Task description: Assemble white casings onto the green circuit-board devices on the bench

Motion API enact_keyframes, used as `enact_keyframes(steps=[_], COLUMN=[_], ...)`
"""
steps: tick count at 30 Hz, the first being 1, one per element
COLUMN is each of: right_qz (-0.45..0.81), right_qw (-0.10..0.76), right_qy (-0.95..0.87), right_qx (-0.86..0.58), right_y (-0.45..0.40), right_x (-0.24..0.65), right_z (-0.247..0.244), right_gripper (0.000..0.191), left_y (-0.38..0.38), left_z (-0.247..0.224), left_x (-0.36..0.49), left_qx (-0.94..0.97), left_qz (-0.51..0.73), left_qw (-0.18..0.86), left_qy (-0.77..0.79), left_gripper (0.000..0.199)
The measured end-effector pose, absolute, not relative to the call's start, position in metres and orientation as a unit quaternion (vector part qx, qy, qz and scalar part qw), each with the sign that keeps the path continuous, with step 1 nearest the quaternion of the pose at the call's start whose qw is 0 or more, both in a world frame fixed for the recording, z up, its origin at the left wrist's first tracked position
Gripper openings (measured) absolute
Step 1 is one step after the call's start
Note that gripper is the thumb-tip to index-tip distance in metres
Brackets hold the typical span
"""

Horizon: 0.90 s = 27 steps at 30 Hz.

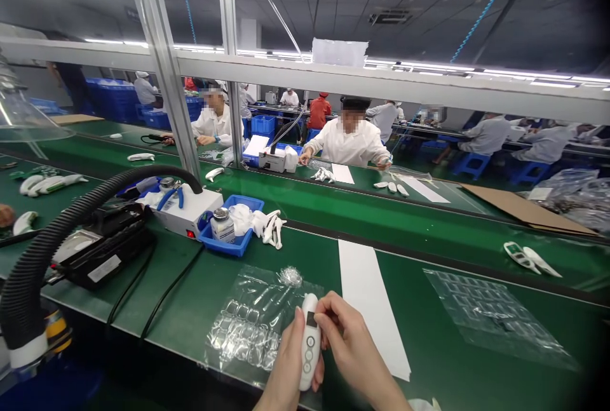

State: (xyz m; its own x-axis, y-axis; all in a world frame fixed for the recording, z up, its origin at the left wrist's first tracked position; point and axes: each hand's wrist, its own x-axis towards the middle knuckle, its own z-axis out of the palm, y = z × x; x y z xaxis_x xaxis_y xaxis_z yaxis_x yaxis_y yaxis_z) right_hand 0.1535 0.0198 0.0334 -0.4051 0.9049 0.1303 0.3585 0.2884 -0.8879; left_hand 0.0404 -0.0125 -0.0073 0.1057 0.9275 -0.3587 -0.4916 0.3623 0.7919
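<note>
My left hand (287, 355) is wrapped round a slim white handheld device (309, 350) with a small dark screen and round buttons on its face. The device is held upright, facing me. Beside the screen, the thumb and forefinger of my right hand (350, 338) are pinched together at its edge; whatever is between them is hidden. Under and left of my hands lies a clear plastic bag (245, 328) of transparent pieces, with a small crumpled clear wad (290, 276) at its top. A white paper strip (365, 290) lies to the right.
A blue tray (223, 246) holds a bottle (222, 225) and white cloths, with white casings (273, 230) beside it. A black hose (28, 271) arches at left. Another clear sheet (495, 309) lies right. Beyond the green belt (395, 204), a co-worker (352, 138) sits.
</note>
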Motion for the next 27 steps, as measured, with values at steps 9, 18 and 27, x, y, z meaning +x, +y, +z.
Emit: enact_keyframes(steps=[9,18,27], right_qz=[0.42,0.469,0.543], right_qw=[0.328,0.342,0.393], right_qy=[-0.726,-0.685,-0.64], right_qx=[-0.434,-0.44,-0.376], right_y=[0.021,0.018,0.021], right_x=[0.151,0.149,0.153], right_z=[0.029,0.022,0.021], right_gripper=[0.024,0.022,0.022], left_y=[-0.012,-0.016,-0.025], left_z=[-0.014,-0.015,-0.018], left_x=[0.038,0.036,0.029], left_qx=[0.264,0.335,0.356], left_qz=[0.507,0.488,0.469], left_qw=[0.696,0.646,0.594], left_qy=[0.434,0.482,0.548], left_gripper=[0.065,0.057,0.063])
